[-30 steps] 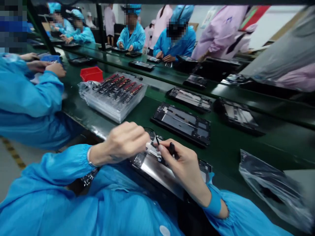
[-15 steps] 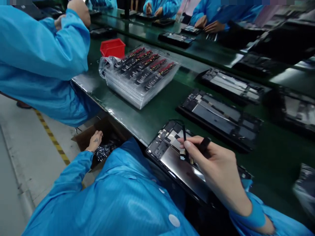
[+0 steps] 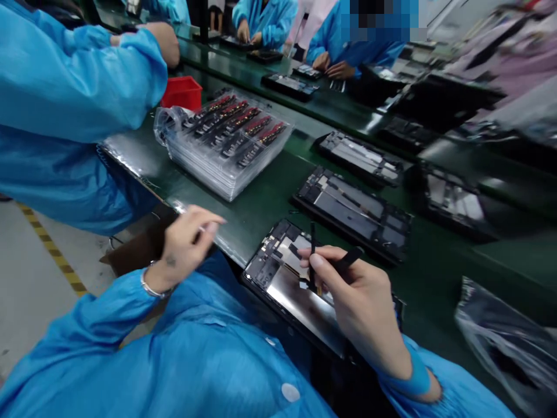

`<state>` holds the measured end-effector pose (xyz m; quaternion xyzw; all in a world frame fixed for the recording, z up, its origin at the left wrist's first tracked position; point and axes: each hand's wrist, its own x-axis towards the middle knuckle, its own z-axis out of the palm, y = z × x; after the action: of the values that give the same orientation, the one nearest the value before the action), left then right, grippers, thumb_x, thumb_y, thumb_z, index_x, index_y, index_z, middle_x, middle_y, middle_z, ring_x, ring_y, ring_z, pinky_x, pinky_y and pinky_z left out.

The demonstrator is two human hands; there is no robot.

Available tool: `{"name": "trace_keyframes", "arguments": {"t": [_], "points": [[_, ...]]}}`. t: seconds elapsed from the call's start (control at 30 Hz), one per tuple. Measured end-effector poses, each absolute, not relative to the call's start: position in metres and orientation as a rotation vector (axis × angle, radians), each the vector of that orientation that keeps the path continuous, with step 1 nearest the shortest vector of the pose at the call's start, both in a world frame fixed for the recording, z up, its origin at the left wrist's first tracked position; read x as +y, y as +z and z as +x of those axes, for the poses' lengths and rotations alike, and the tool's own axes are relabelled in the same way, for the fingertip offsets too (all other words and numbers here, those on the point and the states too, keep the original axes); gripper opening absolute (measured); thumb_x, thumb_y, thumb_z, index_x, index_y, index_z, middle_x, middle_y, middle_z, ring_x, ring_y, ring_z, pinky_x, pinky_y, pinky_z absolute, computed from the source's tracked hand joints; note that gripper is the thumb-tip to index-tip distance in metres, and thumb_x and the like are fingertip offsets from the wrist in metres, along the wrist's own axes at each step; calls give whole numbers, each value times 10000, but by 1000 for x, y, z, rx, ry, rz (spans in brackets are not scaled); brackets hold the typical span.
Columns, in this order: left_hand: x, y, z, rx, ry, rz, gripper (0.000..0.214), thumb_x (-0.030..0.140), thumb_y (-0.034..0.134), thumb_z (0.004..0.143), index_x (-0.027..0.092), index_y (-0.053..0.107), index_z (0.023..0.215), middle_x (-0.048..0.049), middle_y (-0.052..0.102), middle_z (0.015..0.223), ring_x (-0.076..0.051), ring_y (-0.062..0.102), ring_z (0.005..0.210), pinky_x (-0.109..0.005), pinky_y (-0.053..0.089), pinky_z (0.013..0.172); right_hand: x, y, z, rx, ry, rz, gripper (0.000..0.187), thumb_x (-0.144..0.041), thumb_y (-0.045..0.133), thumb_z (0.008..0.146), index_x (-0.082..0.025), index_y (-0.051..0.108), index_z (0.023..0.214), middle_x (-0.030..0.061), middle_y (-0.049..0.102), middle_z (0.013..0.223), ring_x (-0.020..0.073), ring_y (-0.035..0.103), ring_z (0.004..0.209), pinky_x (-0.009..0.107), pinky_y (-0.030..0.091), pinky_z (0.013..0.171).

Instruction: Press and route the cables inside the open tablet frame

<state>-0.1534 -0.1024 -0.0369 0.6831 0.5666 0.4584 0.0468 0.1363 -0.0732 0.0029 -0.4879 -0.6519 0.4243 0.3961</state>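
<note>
Pinching a slim black item [image 3: 313, 238], the right hand [image 3: 363, 290] is over an opened device [image 3: 289, 290]. The left hand [image 3: 185, 249] curls loosely near the bench [image 3: 248, 223], any hold unclear.

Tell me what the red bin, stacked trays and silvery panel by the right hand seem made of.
Red bin: probably smooth plastic, evenly coloured. Stacked trays: likely clear plastic, glossy and transparent. Silvery panel: perhaps metal, from its bright sheen.
</note>
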Motion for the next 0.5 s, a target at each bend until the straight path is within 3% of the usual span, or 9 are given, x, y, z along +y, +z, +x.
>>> {"name": "trace_keyframes", "arguments": {"t": [0.1,0.2,0.33,0.5], "points": [[-73,-3,-86,1033,1225,1927,318,387,546,1001,186,682,1205,-62,644,1044,-138,630,901,-254,526,771,-76,-1,136,-1585,1078,-1201,264,-455,693,894,-201,756,928,36,709,775,127,540,583,258,401,512],[-50,15,-45,727,1069,1562,381,478,598,958,137,711,1084,-51,637,943,-99,617,710,-220,503,634,-76,0,134,-1561,1119,-1157,284,-456,680,899,-183,726,838,10,635,651,114,488,529,256,374,492],[-30,30,-39,681,994,1565,406,489,617,937,114,675,793,-7,598,754,-86,545,650,-208,440,606,-69,7,135,-1556,1106,-1120,319,-448,626,934,-177,682,775,-25,517,563,109,450,530,257,366,517],[-14,54,-51,731,600,2004,261,317,597,923,135,711,774,22,541,693,-86,469,641,-214,313,561,-55,16,143,-1519,911,-1057,233,-408,666,914,-224,725,1043,-15,612,724,122,505,630,274,432,626]]}}
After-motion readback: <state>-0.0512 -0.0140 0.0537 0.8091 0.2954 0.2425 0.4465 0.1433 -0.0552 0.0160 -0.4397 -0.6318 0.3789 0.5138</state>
